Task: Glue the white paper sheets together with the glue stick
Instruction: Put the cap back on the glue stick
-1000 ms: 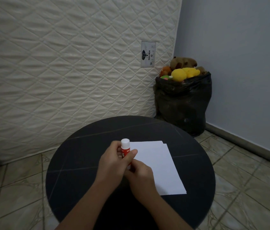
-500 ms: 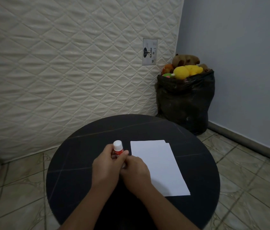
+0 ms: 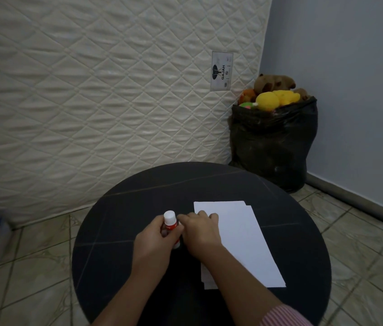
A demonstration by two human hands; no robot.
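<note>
**Glue stick upright in the left hand, cap still on**

On the round black table (image 3: 119, 231), the left hand (image 3: 155, 241) has its grip clamped around the red-and-white glue stick (image 3: 171, 225), whose long axis runs roughly 12-to-6 with the white cap at 12 o'clock. The right hand (image 3: 201, 234) lies touching it at 3 o'clock, grip loosely curled on nothing that can be seen. The stacked white paper sheets (image 3: 242, 243) lie just beyond at 3 o'clock, partly under the right wrist. The right hand is nearer the cap's side, so uncapping likely falls to it.
</note>
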